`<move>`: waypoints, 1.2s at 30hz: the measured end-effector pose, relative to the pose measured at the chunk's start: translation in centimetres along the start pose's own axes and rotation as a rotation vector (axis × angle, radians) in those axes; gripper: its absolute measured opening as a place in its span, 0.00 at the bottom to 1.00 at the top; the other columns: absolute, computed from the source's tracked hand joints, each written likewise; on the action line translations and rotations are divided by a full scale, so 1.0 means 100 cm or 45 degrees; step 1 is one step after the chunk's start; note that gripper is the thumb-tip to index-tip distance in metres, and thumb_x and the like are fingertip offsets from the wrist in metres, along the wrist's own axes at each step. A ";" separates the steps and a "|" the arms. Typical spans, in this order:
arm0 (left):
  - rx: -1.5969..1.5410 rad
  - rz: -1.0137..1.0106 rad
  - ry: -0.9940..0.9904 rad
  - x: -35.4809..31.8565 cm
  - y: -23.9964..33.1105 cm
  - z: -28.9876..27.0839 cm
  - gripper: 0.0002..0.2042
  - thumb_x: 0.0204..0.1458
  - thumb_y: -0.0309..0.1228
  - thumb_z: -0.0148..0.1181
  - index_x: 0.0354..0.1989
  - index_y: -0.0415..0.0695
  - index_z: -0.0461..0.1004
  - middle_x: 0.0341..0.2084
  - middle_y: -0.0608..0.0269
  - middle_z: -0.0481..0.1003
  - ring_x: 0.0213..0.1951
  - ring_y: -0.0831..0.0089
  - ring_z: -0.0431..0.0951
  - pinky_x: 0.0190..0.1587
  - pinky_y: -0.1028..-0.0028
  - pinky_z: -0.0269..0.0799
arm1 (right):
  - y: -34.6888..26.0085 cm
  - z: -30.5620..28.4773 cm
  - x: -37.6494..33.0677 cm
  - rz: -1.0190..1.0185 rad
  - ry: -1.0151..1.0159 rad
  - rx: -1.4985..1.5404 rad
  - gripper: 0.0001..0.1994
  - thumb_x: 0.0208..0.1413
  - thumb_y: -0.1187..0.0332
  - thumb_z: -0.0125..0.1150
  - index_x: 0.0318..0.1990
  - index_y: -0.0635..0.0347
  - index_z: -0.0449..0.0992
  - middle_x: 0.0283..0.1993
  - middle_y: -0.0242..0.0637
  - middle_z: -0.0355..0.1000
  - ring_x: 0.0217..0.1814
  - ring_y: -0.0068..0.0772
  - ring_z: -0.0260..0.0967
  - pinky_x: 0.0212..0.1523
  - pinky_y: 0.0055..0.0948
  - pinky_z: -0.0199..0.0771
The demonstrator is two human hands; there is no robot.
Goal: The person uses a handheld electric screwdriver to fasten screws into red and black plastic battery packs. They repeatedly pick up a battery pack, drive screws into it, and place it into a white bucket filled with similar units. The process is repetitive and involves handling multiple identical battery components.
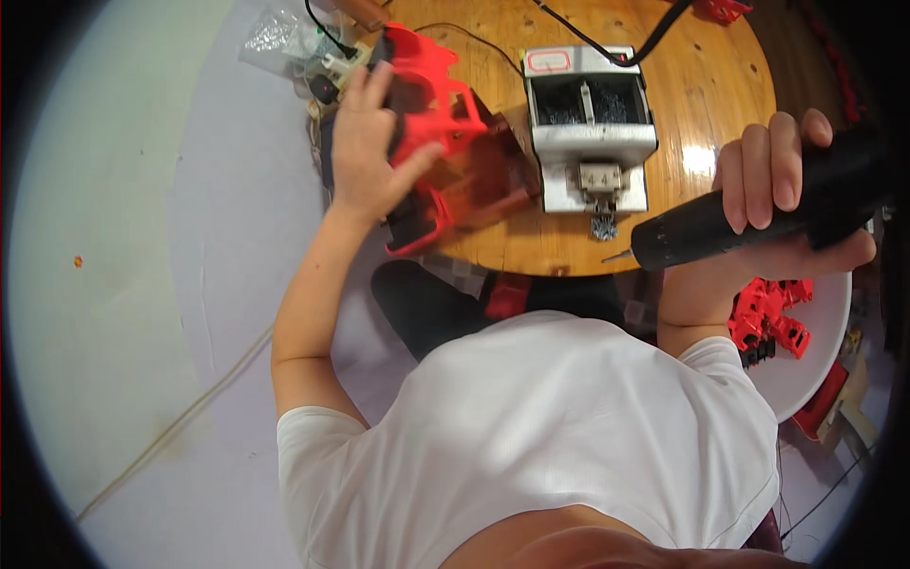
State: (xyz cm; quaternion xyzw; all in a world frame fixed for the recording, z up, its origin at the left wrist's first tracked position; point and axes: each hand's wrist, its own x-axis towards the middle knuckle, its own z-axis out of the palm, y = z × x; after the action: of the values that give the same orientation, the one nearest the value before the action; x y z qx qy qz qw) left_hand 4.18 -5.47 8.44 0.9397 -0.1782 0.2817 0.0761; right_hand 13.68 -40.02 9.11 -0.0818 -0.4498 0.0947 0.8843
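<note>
At the ten o'clock edge of the round wooden table (720, 95), a red plastic housing (431, 104) lies half over the rim, the left hand (370, 142) clamped on it, fingers curled over its top and thumb hooked underneath. At three o'clock from it, the right hand (773, 204) wraps all fingers tightly round a black electric screwdriver (749, 223), its bit pointing back toward twelve o'clock's grey screw feeder box (590, 128). More red parts (770, 318) sit at five o'clock on a white tray. Overhanging as it does, the housing could tip off if that grip loosens; the bit could likely skid on smooth plastic.
</note>
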 end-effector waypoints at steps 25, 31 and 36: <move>-0.024 0.052 -0.280 -0.047 0.055 0.056 0.27 0.51 0.51 0.61 0.39 0.34 0.68 0.63 0.39 0.60 0.64 0.47 0.61 0.63 0.58 0.62 | 0.026 0.080 -0.033 0.282 0.144 -0.368 0.42 0.56 0.30 0.41 0.59 0.63 0.63 0.34 0.41 0.66 0.30 0.33 0.67 0.27 0.30 0.70; -0.176 -0.135 -0.413 -0.039 0.057 0.048 0.24 0.51 0.49 0.63 0.40 0.36 0.69 0.58 0.44 0.68 0.61 0.51 0.67 0.59 0.62 0.66 | 0.032 0.077 -0.036 0.335 0.215 -0.469 0.42 0.55 0.31 0.48 0.59 0.64 0.63 0.32 0.36 0.62 0.29 0.30 0.62 0.29 0.28 0.65; -0.557 -0.333 -0.050 -0.031 0.021 0.031 0.14 0.53 0.37 0.64 0.40 0.40 0.73 0.49 0.53 0.77 0.50 0.59 0.77 0.52 0.70 0.70 | 0.017 0.064 -0.041 0.186 0.564 -0.867 0.41 0.53 0.30 0.49 0.58 0.60 0.63 0.36 0.40 0.68 0.32 0.35 0.66 0.33 0.35 0.69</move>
State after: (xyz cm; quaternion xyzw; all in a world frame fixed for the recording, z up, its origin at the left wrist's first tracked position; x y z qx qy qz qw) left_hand 2.52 -7.27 4.18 0.9213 -0.1132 0.2060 0.3099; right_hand 5.90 -38.96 9.23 -0.4199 -0.2471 -0.0169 0.8731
